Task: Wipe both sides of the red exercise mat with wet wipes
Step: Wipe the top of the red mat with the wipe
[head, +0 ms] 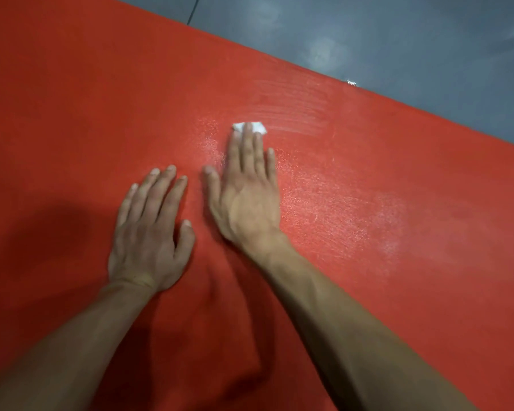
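Reaching forward from the bottom edge, two bare forearms cross the red exercise mat [72, 114], which fills nearly the whole view and lies flat on a grey floor [398, 40]. A dark shadow falls on the mat to the left of the arms and between them, dimming the red there.

The left hand [149, 232] lies palm down on the mat, fingers straight and slightly spread, holding nothing. Just beside it and a little farther out, the right hand [247, 188] is also flat, fingers straight and close together, their tips pressing a small white wet wipe [251, 126] against the mat. Nothing is curled round the wipe; it is pinned under straight fingers.

The mat's surface is finely textured. Around and to the right of the right hand it shows a pale, glistening sheen, and beyond the wipe a band of faint parallel streaks runs toward the mat's far edge. Elsewhere the red looks matt and even.

Most of the wipe is hidden beneath the fingers; only its crumpled far end shows. Near the mat's far edge, a tiny bright speck [351, 83] sits on the floor, too small to identify. A thin dark line [194, 8] crosses the floor at the top. The mat is cut off by the frame on the left, bottom and right.
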The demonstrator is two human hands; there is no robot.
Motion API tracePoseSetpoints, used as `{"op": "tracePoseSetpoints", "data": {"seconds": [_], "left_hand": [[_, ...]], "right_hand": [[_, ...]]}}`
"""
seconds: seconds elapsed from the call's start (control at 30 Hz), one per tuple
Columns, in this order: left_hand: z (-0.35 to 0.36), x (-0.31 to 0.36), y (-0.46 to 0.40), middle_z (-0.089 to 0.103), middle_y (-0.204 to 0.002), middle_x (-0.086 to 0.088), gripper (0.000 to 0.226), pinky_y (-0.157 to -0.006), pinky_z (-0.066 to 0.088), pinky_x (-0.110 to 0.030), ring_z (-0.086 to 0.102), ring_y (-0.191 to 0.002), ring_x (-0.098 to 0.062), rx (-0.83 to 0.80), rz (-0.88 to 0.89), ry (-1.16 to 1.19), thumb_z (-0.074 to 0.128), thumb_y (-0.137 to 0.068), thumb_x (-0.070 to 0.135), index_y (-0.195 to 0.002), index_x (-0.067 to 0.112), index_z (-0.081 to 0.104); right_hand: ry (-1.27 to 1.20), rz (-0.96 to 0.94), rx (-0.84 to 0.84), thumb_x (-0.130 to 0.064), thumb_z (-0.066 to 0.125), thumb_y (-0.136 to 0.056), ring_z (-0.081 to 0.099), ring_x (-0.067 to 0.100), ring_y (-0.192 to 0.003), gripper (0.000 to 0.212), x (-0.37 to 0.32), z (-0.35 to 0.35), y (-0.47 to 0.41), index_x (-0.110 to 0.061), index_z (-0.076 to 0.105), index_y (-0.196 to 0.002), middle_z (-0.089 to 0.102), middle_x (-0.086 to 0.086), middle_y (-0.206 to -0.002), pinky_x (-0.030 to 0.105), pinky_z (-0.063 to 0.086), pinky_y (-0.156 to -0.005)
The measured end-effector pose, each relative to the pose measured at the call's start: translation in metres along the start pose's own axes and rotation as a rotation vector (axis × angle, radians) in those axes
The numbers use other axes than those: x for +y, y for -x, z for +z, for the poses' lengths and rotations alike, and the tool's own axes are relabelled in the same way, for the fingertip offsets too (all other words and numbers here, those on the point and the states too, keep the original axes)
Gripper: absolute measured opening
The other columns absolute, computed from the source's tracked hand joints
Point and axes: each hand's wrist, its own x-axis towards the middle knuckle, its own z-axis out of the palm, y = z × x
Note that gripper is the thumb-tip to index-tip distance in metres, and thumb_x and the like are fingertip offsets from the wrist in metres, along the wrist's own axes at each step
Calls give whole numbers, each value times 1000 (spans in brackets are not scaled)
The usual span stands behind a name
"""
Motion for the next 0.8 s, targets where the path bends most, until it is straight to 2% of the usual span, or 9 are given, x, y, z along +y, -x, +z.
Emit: {"op": "tracePoseSetpoints", "data": {"seconds": [0.1, 0.17, 0.23, 0.3, 0.37, 0.5, 0.57, 0.73, 0.8], "left_hand": [[-1, 1, 0, 32, -167, -7, 68, -129, 14, -46, 24, -156, -26, -1, -19, 0, 46, -92, 29, -156, 10, 40], [0, 0, 0, 32, -167, -8, 68, -129, 14, -46, 24, -156, -26, -6, -15, 1, 46, -92, 29, -157, 10, 40], [0, 0, 1, 33, -166, -8, 67, -128, 16, -47, 26, -156, -27, -9, -13, 0, 45, -92, 30, -156, 10, 41], [0, 0, 0, 34, -166, -9, 64, -128, 16, -46, 28, -155, -28, 2, -11, 8, 42, -95, 32, -155, 10, 43], [0, 0, 0, 34, -166, -9, 64, -128, 16, -46, 27, -155, -28, 1, -10, 15, 42, -95, 32, -155, 10, 42], [0, 1, 0, 31, -167, -6, 68, -129, 11, -43, 23, -157, -25, -8, -24, 12, 45, -92, 30, -157, 11, 40], [0, 0, 0, 31, -167, -6, 68, -129, 12, -43, 23, -157, -25, -10, -27, 10, 46, -92, 30, -157, 11, 40], [0, -2, 0, 33, -167, -8, 64, -128, 15, -46, 26, -156, -28, -2, 0, 4, 42, -96, 33, -156, 11, 41], [0, -1, 0, 32, -167, -8, 66, -128, 14, -45, 25, -156, -27, -5, -4, 8, 43, -94, 31, -156, 11, 41]], "right_hand": [[16, 198, 39, -50, 18, -107, -6, 26, -158, 73, 53, -10, 13, -5, 2, -162, -3, 15, -170, 46, 1, -128], [-16, 266, 38, -49, 18, -107, -6, 28, -158, 74, 48, -11, 17, -2, 2, -162, -4, 17, -170, 47, 3, -128], [-50, 159, 23, -49, 21, -107, -7, 30, -158, 75, 11, 0, 19, 0, 3, -161, -4, 19, -169, 47, 2, -128], [-75, -32, -9, -48, 23, -107, -9, 27, -158, 74, -22, 10, 25, -2, 5, -162, -4, 16, -170, 45, 1, -128], [-47, -93, -24, -49, 23, -107, -9, 24, -158, 73, -15, 10, 33, -5, 5, -162, -3, 12, -171, 44, 1, -128], [7, 162, 45, -48, 18, -108, -10, 24, -158, 71, 57, -4, 37, -6, 2, -163, -4, 12, -171, 47, 5, -128], [-31, 238, 43, -48, 18, -108, -10, 26, -158, 72, 57, -7, 35, -4, 1, -162, -6, 14, -170, 46, 4, -128], [-107, -132, -61, -48, 24, -108, -12, 22, -157, 72, -11, 10, 50, -6, 4, -163, -5, 11, -171, 42, -1, -128], [-74, -109, -45, -48, 24, -108, -9, 20, -158, 71, 11, 5, 51, -8, 4, -163, -3, 8, -171, 42, 0, -128]]}}
